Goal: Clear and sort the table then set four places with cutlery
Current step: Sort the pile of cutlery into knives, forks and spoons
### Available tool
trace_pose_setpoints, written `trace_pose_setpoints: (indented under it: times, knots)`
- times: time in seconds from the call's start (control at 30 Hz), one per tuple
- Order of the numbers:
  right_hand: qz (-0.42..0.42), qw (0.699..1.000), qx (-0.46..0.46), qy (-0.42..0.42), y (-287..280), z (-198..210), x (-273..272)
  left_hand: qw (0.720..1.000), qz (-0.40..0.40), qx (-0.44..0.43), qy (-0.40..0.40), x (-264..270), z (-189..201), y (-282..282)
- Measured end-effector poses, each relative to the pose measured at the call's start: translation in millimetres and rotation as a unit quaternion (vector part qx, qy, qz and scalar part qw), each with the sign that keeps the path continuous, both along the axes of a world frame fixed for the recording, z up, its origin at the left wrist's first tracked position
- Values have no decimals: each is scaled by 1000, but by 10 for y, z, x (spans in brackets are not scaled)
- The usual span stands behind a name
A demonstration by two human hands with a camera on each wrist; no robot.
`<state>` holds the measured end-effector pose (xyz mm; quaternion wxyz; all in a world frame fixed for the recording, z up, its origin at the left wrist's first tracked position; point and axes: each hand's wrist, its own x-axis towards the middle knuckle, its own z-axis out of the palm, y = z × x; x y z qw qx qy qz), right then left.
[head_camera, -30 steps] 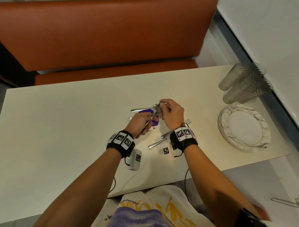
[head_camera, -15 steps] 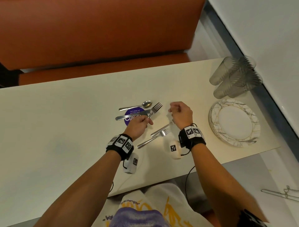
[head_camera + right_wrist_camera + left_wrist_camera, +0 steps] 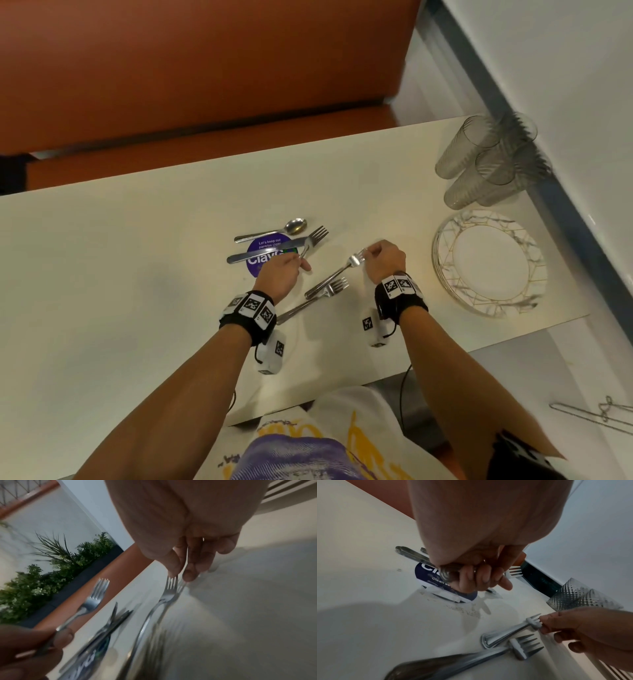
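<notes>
My left hand (image 3: 297, 263) grips the handle of a fork (image 3: 315, 237) whose tines lie on the cream table (image 3: 137, 274), beside a knife (image 3: 263, 253) and a spoon (image 3: 274, 231). The knife crosses a round purple sticker (image 3: 260, 263). In the left wrist view the left-hand fingers (image 3: 476, 580) curl round that fork's handle, tines (image 3: 513, 572) beyond them. My right hand (image 3: 367, 253) pinches the tines of a second fork (image 3: 337, 272), its handle pointing back toward me. A third fork (image 3: 317, 300) lies just nearer. The right wrist view shows thumb and fingertip (image 3: 188, 574) on the tines (image 3: 171, 586).
A stack of marbled, gold-rimmed plates (image 3: 445, 274) sits at the table's right end, with several ribbed clear glasses (image 3: 479, 164) behind it against the wall. An orange bench (image 3: 205, 68) runs along the far side. The table's near edge is right in front of my body.
A second ago both hands held cutlery bunched together over the sticker. The left hand has since lowered its fork to the table; the right hand moved right and took a fork's tines.
</notes>
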<state>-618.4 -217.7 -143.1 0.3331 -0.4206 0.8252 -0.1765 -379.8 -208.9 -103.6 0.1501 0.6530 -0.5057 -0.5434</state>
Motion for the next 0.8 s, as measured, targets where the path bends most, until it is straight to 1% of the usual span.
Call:
trace_pose_setpoints:
  times: [0.1,0.17,0.2,0.3,0.43,0.57,0.67,0.73,0.8]
  knots:
    - [17,998,-59,-25,-88,167,40,999,36,-9,-18,-6,29,-67]
    - [34,994,-96,-48,-148,292,72,998,59,-15,-14,-7,79,-146]
    - [40,991,-116,-59,-175,346,97,997,74,-14,-4,-5,92,-184]
    - [63,979,-171,-88,-226,522,237,992,106,17,62,3,125,-259]
    - [99,962,-239,-92,-260,717,510,988,66,64,127,-48,251,-233]
    - [106,961,-248,-61,-231,734,679,981,51,89,166,-55,355,-131]
    - [104,958,-264,-33,-181,700,757,971,66,103,205,2,363,-55]
    - [109,952,-287,-12,-148,699,800,970,65,105,210,33,369,-18]
    - [103,951,-289,-26,-120,726,828,972,56,103,206,58,385,8]
